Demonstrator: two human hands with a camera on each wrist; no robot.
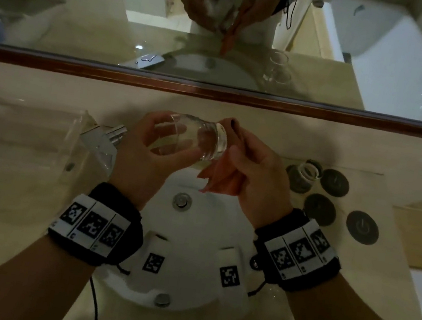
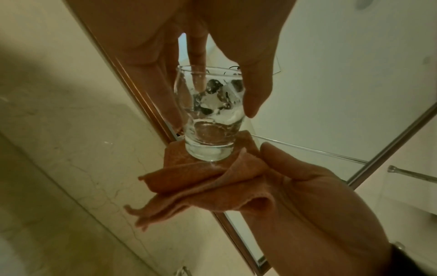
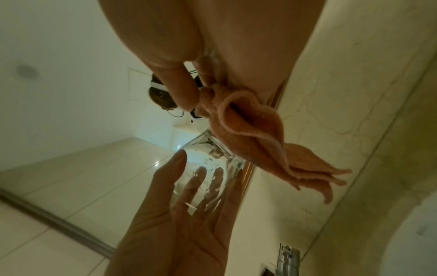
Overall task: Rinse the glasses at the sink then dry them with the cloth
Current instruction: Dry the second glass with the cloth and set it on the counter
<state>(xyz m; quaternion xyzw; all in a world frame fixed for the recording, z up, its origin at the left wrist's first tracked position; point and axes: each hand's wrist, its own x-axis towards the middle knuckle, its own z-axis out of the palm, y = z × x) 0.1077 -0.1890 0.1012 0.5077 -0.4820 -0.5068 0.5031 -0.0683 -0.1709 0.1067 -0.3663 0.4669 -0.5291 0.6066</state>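
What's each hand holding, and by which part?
Left hand grips the glass around its side wall, near the mouth end. Right hand pinches the bunched orange cloth, which sits at the glass's base.

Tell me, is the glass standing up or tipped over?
Tipped on its side. The left hand holds the glass sideways, base toward the cloth.

The drinking glass (image 1: 194, 137) is clear; the cloth (image 1: 222, 177) is salmon-orange. The sink (image 1: 195, 228) is white, the table (image 1: 9, 199) veined cream marble, the coasters (image 1: 319, 209) dark grey, the mirror frame (image 1: 214, 92) reddish-brown wood.
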